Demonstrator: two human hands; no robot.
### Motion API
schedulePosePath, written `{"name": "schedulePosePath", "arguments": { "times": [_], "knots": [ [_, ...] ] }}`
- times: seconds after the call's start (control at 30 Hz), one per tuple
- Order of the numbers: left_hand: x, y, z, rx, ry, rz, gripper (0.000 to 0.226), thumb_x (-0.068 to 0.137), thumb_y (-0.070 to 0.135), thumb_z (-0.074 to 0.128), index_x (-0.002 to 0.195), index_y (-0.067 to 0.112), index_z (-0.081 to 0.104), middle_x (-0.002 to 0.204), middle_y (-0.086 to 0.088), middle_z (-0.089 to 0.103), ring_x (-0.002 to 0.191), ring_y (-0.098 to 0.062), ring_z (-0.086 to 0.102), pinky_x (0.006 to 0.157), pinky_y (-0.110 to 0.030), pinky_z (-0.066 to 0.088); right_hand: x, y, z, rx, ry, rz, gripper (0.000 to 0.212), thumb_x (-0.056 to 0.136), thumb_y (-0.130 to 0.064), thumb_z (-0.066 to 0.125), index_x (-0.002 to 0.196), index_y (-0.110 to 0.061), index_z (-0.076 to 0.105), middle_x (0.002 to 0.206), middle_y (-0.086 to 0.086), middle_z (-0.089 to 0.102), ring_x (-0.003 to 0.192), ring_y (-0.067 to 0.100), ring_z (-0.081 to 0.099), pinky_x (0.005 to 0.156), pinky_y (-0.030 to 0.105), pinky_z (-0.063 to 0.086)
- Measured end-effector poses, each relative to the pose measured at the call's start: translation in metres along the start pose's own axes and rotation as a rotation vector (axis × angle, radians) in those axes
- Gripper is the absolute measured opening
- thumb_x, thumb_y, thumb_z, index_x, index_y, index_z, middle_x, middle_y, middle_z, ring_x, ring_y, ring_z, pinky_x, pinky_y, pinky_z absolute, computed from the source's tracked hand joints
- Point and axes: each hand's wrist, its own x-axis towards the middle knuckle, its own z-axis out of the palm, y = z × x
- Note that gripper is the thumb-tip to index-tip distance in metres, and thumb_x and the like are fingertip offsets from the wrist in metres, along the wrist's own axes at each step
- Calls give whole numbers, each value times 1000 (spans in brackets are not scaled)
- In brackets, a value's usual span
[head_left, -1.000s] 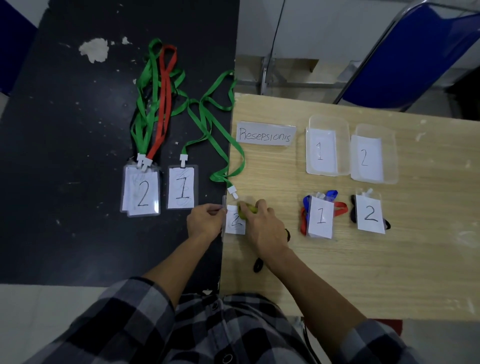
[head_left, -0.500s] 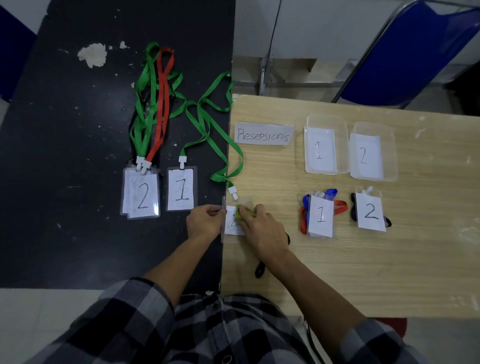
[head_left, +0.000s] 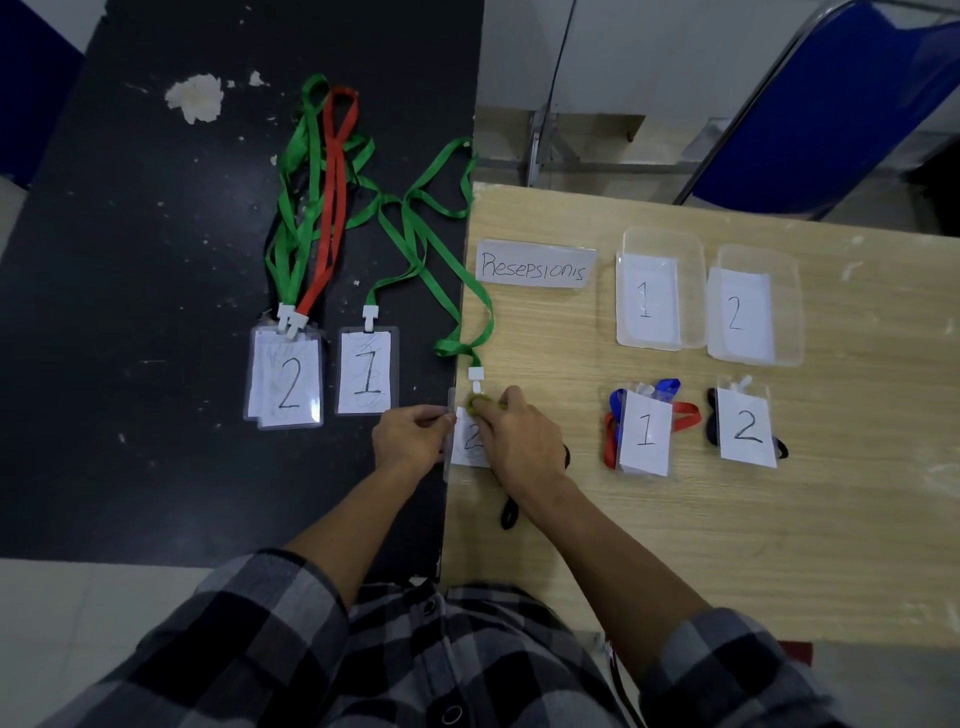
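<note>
Fingers: left hand (head_left: 410, 436) pinches badge holder (head_left: 469, 442) left edge, right hand (head_left: 522, 441) curls round yellow-green wad (head_left: 479, 403), frame centre. Holder likely light, slick, bendy; grip by edges.

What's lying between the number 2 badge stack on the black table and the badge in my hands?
In the head view, a single badge marked 1, clipped to a green lanyard, lies between them.
</note>
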Motion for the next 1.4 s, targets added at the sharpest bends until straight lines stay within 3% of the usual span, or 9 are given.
{"name": "schedulePosePath", "arguments": {
  "times": [0.13,0.27,0.37,0.5,0.6,0.87,1.07,1.27,1.4],
  "knots": [
    [0,1,-2,-37,-36,-24,20,88,13,75,108,11,76,87,-8,75,76,-22,74,65,-32,62,-3,-7,5,7,-49,-104,29,99,-31,54,128,-29,58,102,7,50,71,27,61,51,32,39],
    [3,2,-6,-89,-109,-79,23,90,9,71,113,7,72,93,-13,75,80,-24,74,64,-29,61,7,-4,1,59,-12,-31,32,102,-32,50,133,-31,56,103,7,49,73,28,59,54,34,41],
    [3,4,-10,-122,-171,-114,23,94,5,66,116,5,69,96,-14,73,84,-24,72,67,-28,61,0,-10,3,38,-42,-113,34,100,-30,55,134,-35,53,102,7,48,72,28,59,52,35,46],
    [1,5,-11,-135,-202,-125,21,96,2,60,116,7,68,92,-11,70,81,-20,68,68,-26,60,-4,9,-6,-86,-127,-251,38,98,-29,55,135,-39,52,105,6,46,81,28,59,56,34,36],
    [2,3,-10,-138,-176,-120,20,95,3,63,114,7,70,94,-13,72,85,-24,71,69,-27,61,3,15,-14,-121,-108,-189,45,96,-27,55,139,-38,49,110,6,45,87,28,58,58,34,37],
    [1,1,-8,-113,-148,-101,16,95,4,63,107,11,72,96,-13,73,84,-22,71,69,-26,61,-16,8,-7,-90,-143,-295,36,98,-28,54,134,-32,51,101,8,47,73,29,57,52,34,32],
    [1,1,-5,-87,-109,-65,14,94,3,65,103,11,73,92,-13,73,81,-24,71,65,-27,61,-6,6,-3,-49,-53,-99,48,93,-18,57,138,-32,52,103,9,48,74,30,57,52,33,34],
    [-1,3,-5,-48,-104,-38,13,94,3,64,99,12,71,91,-9,71,79,-21,70,61,-24,60,-24,21,-7,-145,-151,-302,39,100,-30,50,138,-39,45,105,7,46,81,27,56,55,34,35],
    [0,3,-3,-37,-77,-15,12,94,2,63,99,11,71,92,-9,70,77,-21,70,63,-26,61,-5,25,-12,-151,-91,-144,46,97,-22,54,140,-37,46,111,9,47,86,29,57,58,35,38]
  ]
}}
